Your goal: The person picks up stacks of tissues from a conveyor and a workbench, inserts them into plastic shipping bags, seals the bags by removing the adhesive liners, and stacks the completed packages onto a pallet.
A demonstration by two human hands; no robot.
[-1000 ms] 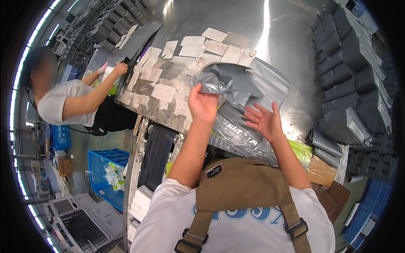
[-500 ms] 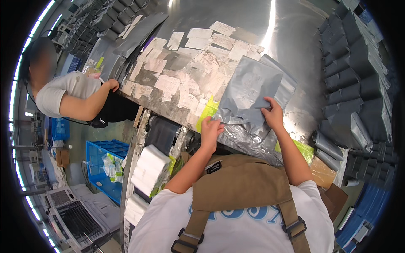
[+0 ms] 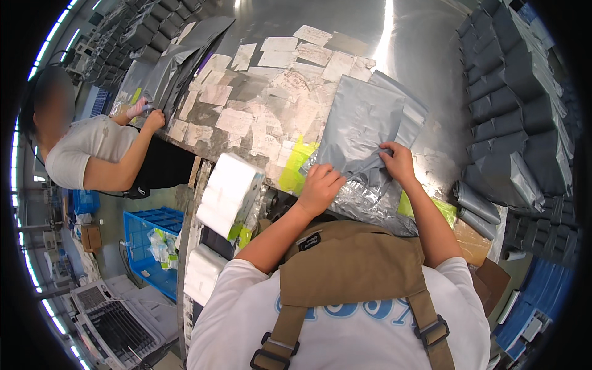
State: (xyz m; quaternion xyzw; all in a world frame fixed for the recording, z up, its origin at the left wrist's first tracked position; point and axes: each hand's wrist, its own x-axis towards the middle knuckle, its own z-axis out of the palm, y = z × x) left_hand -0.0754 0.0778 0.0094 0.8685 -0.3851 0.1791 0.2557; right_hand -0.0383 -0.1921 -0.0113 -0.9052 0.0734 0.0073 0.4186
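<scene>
A shiny steel table [image 3: 425, 55] reflects light beside a blue crate [image 3: 148, 225].

A plain grey poly bag [image 3: 364, 126] lies under the fingers, a yellow-green strip [image 3: 296, 163] shows just left of them, pale paper labels [image 3: 271, 92] patch the silver steel table [image 3: 425, 49] beyond them, and dark grey packed bags [image 3: 512, 117] stack to their right.

a packing or shipping workshop: a long steel worktable [image 3: 425, 55] patched with worn paper labels [image 3: 271, 117], rows of filled grey plastic mailer bags [image 3: 512, 117] stacked along its right side, a blue plastic crate [image 3: 145, 231] on the floor, and a co-worker [image 3: 92, 154] handling bags at the same table.
</scene>
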